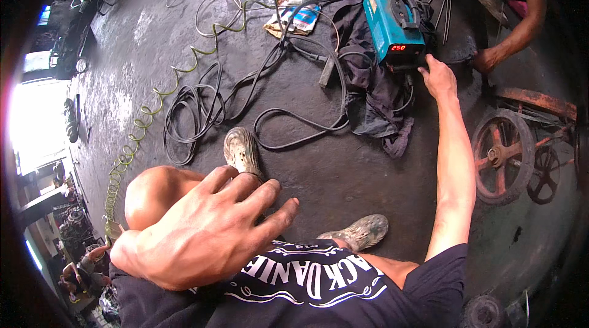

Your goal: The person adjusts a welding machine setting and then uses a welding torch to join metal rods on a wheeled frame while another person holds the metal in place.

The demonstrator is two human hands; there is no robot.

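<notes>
A teal box-shaped welding machine (pixel 392 18) with a black carry handle and a lit red display stands on the floor ahead, to the right. My right arm reaches out to it. My right hand (pixel 439 79) is at the lower right corner of its front panel, thumb and finger closed in a pinch there; what they grip is hidden. Close to the camera, my left hand (pixel 211 223) hovers over my bent left knee and lap. Its fingers are loosely spread and it holds nothing.
Black cables (pixel 190 113) lie in loops ahead, and a coiled green hose (pixel 144 116) runs along the left. A dark cloth (pixel 368 98) lies beneath the machine. A torn packet (pixel 294 16) rests farther off. Another person's hand (pixel 488 59) works at right, near a spoked wheel (pixel 502 155).
</notes>
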